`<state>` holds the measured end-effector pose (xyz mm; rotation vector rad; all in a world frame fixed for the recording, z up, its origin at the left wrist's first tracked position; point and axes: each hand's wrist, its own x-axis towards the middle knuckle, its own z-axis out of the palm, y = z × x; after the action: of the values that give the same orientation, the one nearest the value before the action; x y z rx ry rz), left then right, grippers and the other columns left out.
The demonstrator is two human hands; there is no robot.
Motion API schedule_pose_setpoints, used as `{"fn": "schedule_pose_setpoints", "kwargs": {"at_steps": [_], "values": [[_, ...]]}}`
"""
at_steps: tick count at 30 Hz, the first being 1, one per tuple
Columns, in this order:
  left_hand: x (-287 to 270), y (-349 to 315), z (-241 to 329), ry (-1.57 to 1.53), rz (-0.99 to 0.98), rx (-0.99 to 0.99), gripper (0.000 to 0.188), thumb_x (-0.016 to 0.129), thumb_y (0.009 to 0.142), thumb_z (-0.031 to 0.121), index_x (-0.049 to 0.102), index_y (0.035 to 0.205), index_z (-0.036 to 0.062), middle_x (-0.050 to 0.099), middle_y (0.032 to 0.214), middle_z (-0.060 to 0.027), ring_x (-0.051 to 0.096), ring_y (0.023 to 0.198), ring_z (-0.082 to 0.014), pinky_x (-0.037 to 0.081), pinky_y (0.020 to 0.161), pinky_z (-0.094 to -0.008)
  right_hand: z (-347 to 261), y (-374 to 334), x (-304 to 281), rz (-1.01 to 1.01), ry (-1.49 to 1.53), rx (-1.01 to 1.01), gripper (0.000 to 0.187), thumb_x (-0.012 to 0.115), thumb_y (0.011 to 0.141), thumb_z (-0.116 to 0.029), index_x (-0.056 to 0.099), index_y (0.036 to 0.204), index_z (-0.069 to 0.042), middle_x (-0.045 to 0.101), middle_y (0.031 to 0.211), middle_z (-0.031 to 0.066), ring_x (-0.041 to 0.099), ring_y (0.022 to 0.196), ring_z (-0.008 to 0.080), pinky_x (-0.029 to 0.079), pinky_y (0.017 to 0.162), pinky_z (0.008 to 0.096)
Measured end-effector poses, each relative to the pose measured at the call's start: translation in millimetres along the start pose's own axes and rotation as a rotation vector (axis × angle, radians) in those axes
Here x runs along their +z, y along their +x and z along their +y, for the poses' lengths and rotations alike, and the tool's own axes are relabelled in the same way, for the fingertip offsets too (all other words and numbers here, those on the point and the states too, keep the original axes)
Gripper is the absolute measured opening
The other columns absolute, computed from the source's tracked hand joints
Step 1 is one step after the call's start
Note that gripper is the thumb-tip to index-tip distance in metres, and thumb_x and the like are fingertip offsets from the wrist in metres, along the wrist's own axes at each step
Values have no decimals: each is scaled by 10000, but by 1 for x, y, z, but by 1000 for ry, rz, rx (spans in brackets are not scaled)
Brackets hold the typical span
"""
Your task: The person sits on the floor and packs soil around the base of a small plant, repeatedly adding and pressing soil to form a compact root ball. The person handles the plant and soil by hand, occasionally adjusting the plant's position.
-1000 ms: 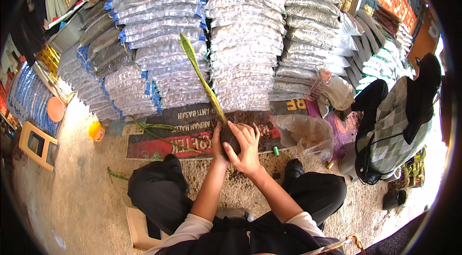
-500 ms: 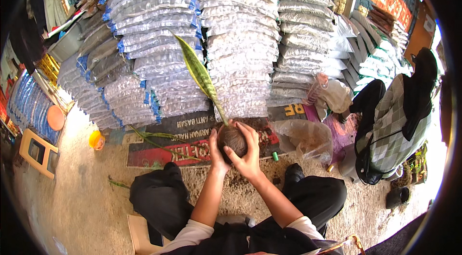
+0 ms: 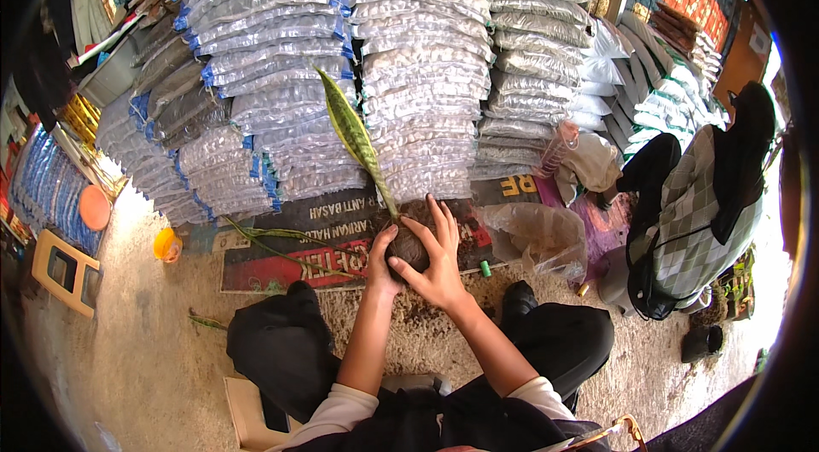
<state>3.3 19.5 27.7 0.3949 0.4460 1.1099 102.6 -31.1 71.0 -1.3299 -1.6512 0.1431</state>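
A snake plant leaf (image 3: 350, 128), green with yellow edges, rises tilted to the left from a round brown soil ball (image 3: 408, 249) held above the mat. My left hand (image 3: 381, 266) cups the ball's left side, its fingers partly hidden. Across the right side lies my right hand (image 3: 437, 262), its thumb pressed over the front of the ball and its fingers stretched up beside it. The ball's underside is hidden by my hands. More long green leaves (image 3: 264, 234) lie on the printed mat (image 3: 247, 268) to the left.
Tall stacks of filled plastic bags (image 3: 418, 68) stand in front. A clear plastic bag (image 3: 537, 234) and a small green cylinder (image 3: 485, 268) lie to the right. Another person (image 3: 699, 204) crouches at far right, near a black pot (image 3: 702, 344). A yellow cup (image 3: 168, 245) and beige stool (image 3: 64, 273) stand left.
My right hand's fingers have stretched upward and spread a little over the ball. Both hands and the plant have shifted slightly within the view.
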Motion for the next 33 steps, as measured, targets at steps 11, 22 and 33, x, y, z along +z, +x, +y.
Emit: {"fn": "schedule_pose_setpoints", "kwargs": {"at_steps": [11, 22, 33], "values": [[4, -1, -7, 81, -18, 32, 623, 373, 834, 574, 527, 1101, 32, 588, 1031, -115, 585, 922, -243, 466, 821, -382, 9, 5, -6, 66, 26, -110, 459, 663, 689, -358, 610, 1068, -105, 383, 1320, 171, 296, 1235, 393, 155, 1008, 555], [1, -4, -12, 125, 91, 5, 659, 389, 817, 587, 562, 1062, -1, 604, 1020, -118, 597, 898, -243, 470, 824, -367, 7, 11, -18, -85, -186, -146, 449, 673, 666, -439, 660, 919, -68, 390, 1335, 113, 268, 1259, 382, 106, 998, 621], [9, -6, -7, 306, -132, 119, 646, 278, 905, 527, 388, 1283, 15, 455, 1254, -109, 448, 1138, -213, 342, 975, -364, 18, 2, -3, 185, 257, 6, 578, 730, 611, -201, 513, 1096, 26, 534, 1069, 188, 558, 936, 317, 428, 842, 386]]}}
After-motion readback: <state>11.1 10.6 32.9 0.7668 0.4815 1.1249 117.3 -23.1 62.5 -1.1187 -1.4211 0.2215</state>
